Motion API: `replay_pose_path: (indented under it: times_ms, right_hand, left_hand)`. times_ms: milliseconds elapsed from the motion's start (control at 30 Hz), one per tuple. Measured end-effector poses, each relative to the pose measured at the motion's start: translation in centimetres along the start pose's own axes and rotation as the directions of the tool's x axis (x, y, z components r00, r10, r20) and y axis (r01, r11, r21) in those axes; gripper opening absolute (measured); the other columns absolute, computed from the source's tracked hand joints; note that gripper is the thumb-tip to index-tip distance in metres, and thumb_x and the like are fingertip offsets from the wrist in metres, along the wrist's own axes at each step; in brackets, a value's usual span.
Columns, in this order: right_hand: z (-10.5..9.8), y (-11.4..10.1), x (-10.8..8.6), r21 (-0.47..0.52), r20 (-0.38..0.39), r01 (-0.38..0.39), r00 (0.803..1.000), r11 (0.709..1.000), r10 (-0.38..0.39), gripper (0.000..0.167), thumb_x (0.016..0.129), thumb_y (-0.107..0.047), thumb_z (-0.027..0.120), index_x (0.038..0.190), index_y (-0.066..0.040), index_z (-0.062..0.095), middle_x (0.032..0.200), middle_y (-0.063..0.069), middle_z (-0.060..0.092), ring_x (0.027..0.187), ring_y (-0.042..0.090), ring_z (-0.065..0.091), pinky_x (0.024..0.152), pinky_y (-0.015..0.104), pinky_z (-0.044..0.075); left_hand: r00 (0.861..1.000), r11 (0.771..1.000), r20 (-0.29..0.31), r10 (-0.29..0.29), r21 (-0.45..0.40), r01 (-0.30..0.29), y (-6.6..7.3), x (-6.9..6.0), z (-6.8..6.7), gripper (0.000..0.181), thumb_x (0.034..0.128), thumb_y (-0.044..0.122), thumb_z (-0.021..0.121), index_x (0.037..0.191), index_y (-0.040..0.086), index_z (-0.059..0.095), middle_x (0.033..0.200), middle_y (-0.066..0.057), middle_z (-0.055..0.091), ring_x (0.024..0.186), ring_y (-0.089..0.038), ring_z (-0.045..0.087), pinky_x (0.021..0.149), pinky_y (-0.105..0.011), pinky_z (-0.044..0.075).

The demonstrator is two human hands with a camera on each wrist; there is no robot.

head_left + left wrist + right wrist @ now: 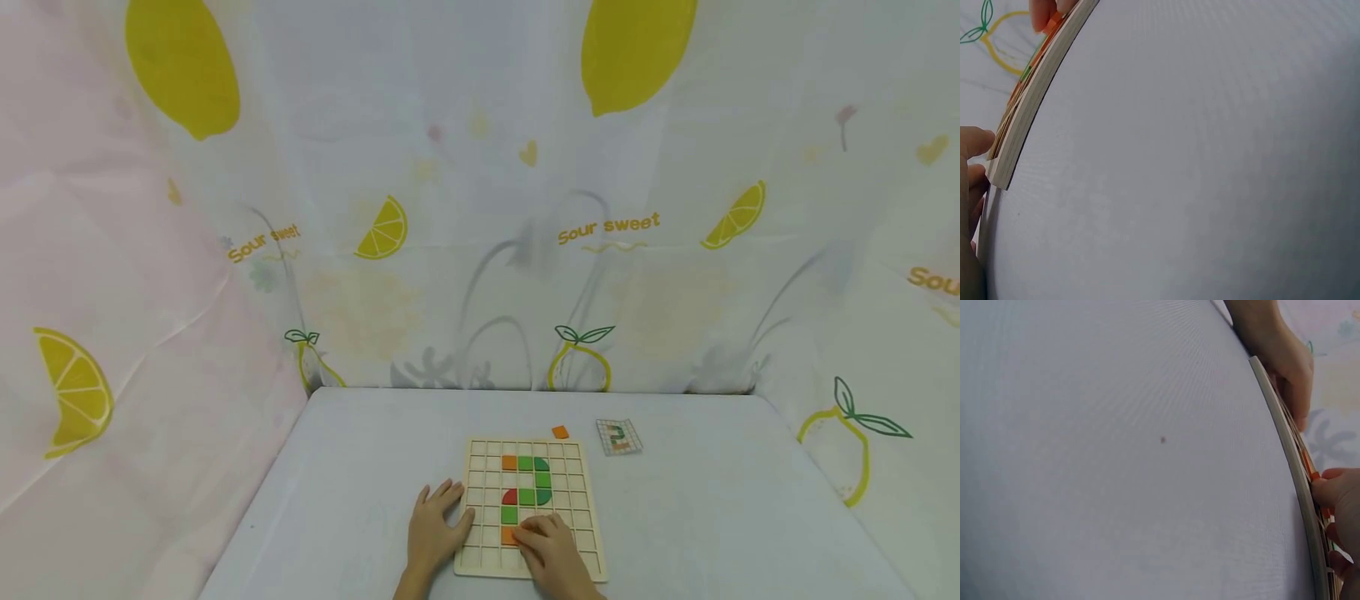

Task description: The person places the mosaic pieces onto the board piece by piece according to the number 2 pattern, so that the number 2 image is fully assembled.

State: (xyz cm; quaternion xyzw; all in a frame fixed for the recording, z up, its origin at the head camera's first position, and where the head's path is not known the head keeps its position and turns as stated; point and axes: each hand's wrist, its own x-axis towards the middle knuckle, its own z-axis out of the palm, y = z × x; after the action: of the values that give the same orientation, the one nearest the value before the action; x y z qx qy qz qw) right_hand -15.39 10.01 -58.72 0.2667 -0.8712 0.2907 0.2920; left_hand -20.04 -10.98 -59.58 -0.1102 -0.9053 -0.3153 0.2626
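A pale wooden grid board (487, 562) lies on the white table. Several green tiles (509, 515), orange tiles (509, 462) and a red tile (510, 497) sit in its cells, forming a bent figure. My left hand (435, 529) rests at the board's left edge, thumb over the rim and fingers alongside. My right hand (555, 554) is over the lower middle of the board. Its thumb and finger pinch an orange square tile (1052, 22), seen tilted in the left wrist view. In the right wrist view the hand partly hides that tile.
Just beyond the board's far edge lies a loose orange tile (560, 432). A pattern card (618, 437) with a coloured figure on a grid lies at the back right. Behind the table (697, 500) hangs a lemon-printed cloth (465, 167), also on both sides.
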Motion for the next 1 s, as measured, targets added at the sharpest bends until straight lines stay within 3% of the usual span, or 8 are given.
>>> replay_pose_path:
  times_ms: [433,700,1000]
  right_hand:
    - [0.6,0.0,-0.5,-0.036,-0.092,0.081,0.992,0.996,-0.084,0.02,0.063,-0.012,0.081,0.082,-0.014,0.076,0.087,-0.003,0.065,0.077,0.011,0.052,0.061,0.026,0.045]
    - [0.2,-0.5,-0.8,-0.063,-0.071,-0.022,0.997,0.998,0.018,0.018,0.062,-0.015,0.082,0.078,-0.02,0.076,0.086,-0.008,0.067,0.079,0.009,0.052,0.061,0.026,0.04]
    - [-0.2,0.1,-1.3,-0.041,-0.07,0.017,0.997,0.999,-0.02,0.024,0.062,-0.01,0.081,0.083,-0.021,0.077,0.092,-0.005,0.07,0.08,0.009,0.05,0.06,0.024,0.038]
  left_hand:
    - [0.999,1.0,0.019,-0.028,-0.011,0.028,0.1,-0.1,0.0,0.036,0.0695,0.022,0.074,0.1,0.002,0.072,0.102,-0.007,0.071,0.103,-0.027,0.065,0.103,-0.05,0.038]
    - [1.0,1.0,0.009,-0.017,-0.014,0.017,-0.2,-0.2,0.3,0.037,0.0689,0.022,0.074,0.1,0.002,0.072,0.102,-0.007,0.072,0.102,-0.026,0.065,0.103,-0.049,0.038]
    - [1.0,1.0,-0.007,0.001,-0.015,-0.001,-0.1,-0.1,0.2,0.036,0.0681,0.022,0.075,0.099,0.003,0.073,0.101,-0.007,0.072,0.101,-0.027,0.066,0.102,-0.051,0.039]
